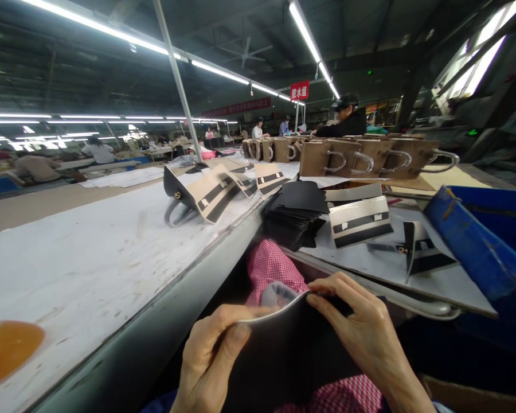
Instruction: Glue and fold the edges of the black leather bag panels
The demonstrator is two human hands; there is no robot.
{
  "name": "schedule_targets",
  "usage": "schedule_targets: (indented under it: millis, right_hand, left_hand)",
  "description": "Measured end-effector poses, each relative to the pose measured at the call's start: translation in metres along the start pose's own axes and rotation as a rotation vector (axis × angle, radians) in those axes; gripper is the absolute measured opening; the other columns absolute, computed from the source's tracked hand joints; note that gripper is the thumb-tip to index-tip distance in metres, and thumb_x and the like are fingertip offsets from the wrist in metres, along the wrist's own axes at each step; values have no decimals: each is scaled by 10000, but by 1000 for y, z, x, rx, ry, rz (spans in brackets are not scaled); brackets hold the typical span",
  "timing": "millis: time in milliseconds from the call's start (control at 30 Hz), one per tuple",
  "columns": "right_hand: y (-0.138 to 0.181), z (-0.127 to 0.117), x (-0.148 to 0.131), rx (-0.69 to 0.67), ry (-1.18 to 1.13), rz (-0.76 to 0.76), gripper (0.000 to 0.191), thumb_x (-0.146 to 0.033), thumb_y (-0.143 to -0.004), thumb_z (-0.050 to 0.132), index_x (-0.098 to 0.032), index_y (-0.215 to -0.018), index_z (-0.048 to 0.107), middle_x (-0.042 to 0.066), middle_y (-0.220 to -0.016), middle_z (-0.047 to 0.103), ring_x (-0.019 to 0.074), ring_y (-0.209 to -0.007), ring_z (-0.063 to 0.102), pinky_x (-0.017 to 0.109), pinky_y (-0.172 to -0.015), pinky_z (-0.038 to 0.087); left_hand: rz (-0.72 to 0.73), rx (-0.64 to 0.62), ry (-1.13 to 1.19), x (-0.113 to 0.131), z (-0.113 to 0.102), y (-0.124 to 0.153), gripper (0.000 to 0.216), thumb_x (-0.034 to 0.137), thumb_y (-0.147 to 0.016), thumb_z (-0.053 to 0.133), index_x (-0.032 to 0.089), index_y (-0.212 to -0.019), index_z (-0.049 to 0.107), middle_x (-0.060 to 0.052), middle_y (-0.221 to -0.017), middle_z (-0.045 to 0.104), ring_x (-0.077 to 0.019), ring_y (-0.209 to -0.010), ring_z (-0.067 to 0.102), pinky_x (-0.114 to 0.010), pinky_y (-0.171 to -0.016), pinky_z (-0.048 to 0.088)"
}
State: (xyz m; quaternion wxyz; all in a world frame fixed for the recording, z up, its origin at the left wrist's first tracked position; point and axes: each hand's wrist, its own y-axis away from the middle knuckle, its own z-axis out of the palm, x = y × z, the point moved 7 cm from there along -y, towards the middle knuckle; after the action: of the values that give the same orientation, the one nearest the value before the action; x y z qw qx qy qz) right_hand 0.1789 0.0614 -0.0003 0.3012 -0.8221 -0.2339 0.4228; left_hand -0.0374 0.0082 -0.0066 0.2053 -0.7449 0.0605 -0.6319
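Observation:
Low in the head view I hold a black leather bag panel [279, 355] over my lap. My left hand [210, 358] grips its upper left edge, thumb pressed along the rim. My right hand [365, 332] pinches the same top edge from the right, fingers curled over it. Behind the panel lies red-and-white checked cloth [270, 269]. A stack of black cut pieces [296, 215] sits on the work table just beyond my hands.
A long white conveyor belt [90, 258] runs on the left, carrying a black-and-beige bag [202, 198]. Beige striped panels [359, 221] lie on the table. A row of brown bags with handles [370, 156] stands behind. A blue bin [477, 241] is at right. Other workers sit far off.

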Motion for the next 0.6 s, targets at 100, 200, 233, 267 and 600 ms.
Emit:
schedule_targets:
  millis: [100, 200, 233, 267, 600]
  right_hand:
    - [2, 3, 0, -51, 10, -41, 136, -202, -938, 605, -240, -977, 730, -10, -787, 620, 127, -696, 638, 220, -619, 509]
    - [2, 5, -4, -84, 41, -84, 183, -187, -961, 569, -249, -1011, 734, -9, -771, 578, 122, -677, 607, 213, -598, 486]
    - [1, 5, -6, -89, 54, -94, 187, -189, -969, 556, -244, -1001, 732, -6, -769, 576, 123, -673, 601, 215, -593, 481]
    - [1, 6, -8, -92, 71, -103, 191, -192, -976, 543, -239, -986, 728, -4, -769, 578, 125, -665, 595, 219, -589, 478]
    - [11, -9, 21, 17, 232, 27, 159, -280, -935, 604, -232, -1072, 668, 2, -866, 724, 185, -760, 701, 307, -693, 550]
  left_hand:
    - [16, -21, 23, 3, 2, 0, 314, 463, -934, 599, 218, -877, 788, -57, -964, 807, -253, -909, 738, -287, -801, 565]
    - [6, 1, -31, 2, 0, 2, 321, 471, -924, 603, 220, -849, 788, -59, -951, 805, -248, -851, 734, -306, -806, 571]
    - [3, 10, -53, 1, -1, 2, 318, 474, -917, 609, 222, -843, 789, -58, -945, 803, -242, -821, 727, -315, -818, 571]
    - [3, 15, -69, 0, -2, 3, 311, 475, -911, 617, 226, -844, 791, -54, -940, 803, -235, -797, 720, -320, -831, 569]
    - [-55, 53, 40, -9, -8, -3, 283, 485, -895, 649, 239, -886, 789, -4, -903, 790, -206, -845, 705, -235, -715, 525]
